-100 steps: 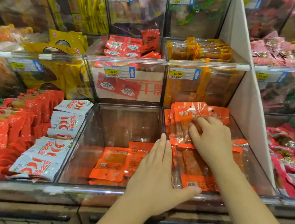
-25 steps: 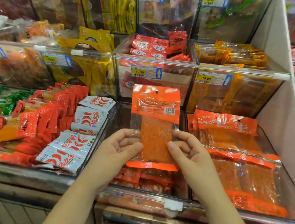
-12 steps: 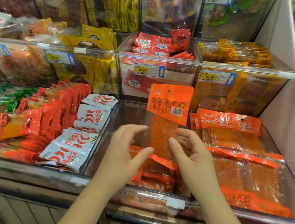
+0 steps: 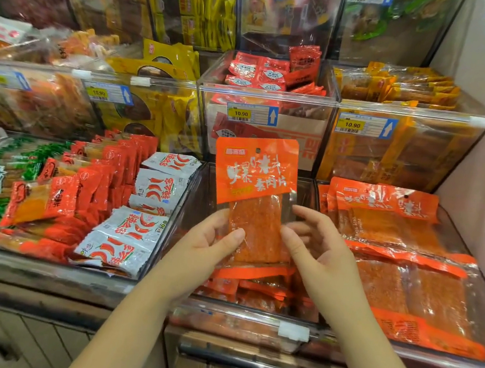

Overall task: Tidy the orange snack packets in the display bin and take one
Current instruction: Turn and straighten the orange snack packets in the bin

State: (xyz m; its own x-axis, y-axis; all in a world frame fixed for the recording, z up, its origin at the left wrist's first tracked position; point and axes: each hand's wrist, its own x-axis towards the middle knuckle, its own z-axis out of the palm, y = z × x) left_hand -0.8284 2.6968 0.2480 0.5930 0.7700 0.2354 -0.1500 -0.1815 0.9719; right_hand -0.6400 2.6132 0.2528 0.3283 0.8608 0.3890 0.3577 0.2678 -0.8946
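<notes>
The packet (image 4: 253, 197) is glossy plastic film: an opaque orange printed top, a clear lower part showing a rough, grainy orange-red slab inside. The packets (image 4: 393, 231) lying in the right bin have the same shiny film, with glare on the clear parts. The bins (image 4: 294, 330) are clear, smooth hard plastic, reflective along the rims, with white plastic clips. The white packets (image 4: 139, 232) look like slick foil-like film, creased. The price tags (image 4: 250, 113) look like printed paper behind the clear fronts. The divider (image 4: 478, 168) at right is matt, smooth and white. The cabinet (image 4: 36, 339) below looks like pale wood grain.
</notes>
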